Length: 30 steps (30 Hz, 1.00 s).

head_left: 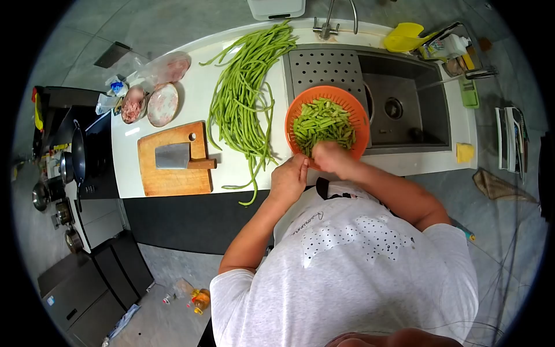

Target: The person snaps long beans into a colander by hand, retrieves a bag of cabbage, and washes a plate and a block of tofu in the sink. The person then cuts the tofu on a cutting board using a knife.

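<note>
bean pieces (325, 122) lie in an orange basket (362, 122) left of the sink basin (425, 124), presumably for easy reach; left hand (289, 178) curled at the basket's near rim, right hand (332, 159) blurred beside it, both grips unclear.

Illumination: bright across the white desk (193, 107); light source outside the view. The sink (425, 130) is darker, with soft reflections on its metal. Sharpness: the left hand (289, 179) is fairly clear; the right hand (332, 159) shows motion blur. Optics: strong fisheye distortion bows the desk edges; corners are black; peripheral detail is compressed.
</note>
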Available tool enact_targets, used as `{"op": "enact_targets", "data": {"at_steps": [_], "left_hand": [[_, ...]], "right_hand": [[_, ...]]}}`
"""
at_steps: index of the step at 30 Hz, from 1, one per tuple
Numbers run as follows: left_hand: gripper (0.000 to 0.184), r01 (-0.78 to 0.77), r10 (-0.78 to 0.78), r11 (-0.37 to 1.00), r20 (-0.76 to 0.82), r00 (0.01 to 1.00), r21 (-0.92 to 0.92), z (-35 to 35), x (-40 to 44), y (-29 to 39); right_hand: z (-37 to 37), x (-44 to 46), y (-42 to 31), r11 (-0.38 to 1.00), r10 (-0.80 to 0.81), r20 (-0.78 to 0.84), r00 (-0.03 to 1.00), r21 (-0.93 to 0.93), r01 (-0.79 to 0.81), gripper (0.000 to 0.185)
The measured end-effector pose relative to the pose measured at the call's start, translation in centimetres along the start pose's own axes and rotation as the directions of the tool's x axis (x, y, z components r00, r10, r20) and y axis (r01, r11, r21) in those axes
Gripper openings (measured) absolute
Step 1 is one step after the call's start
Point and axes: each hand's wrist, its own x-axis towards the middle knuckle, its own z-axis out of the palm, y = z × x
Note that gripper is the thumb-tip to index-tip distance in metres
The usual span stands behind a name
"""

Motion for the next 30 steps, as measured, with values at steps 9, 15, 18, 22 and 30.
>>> {"op": "enact_targets", "data": {"at_steps": [9,15,18,22,30], "left_hand": [[0.077,0.375,-0.067,-0.323,0.416,0.907,-0.869,-0.1,-1.7,-1.3],[0.094,0.386,0.154,-0.608,0.374,0.915,-0.694,-0.8,-0.4,0.7],[0.080,0.479,0.179,-0.443,0.448,0.876,-0.758,-0.9,-0.6,0.5],[0.053,0.430,-0.060,-0.133,0.440,0.896,-0.893,-0.8,-1.2,0.7],[0.013,0.281,-0.405,-0.263,0.369,0.836,-0.923,-1.5,0.2,-3.1]], "right_hand": [[-5.1,-0.7,0.2,0.876,-0.218,-0.216,0.952,-0.473,0.093,0.025],[-2.4,-1.9,-4.7,0.815,-0.547,-0.096,0.832,-0.289,0.503,0.030],[-3.1,-3.4,-2.8,0.832,-0.537,-0.095,0.838,-0.218,0.509,0.026],[-5.3,-6.3,-0.4,0.950,-0.272,-0.170,0.947,-0.202,0.237,0.022],[-12.4,-10.2,10.2,0.764,0.219,-0.381,0.899,-0.506,-0.400,0.033]]}}
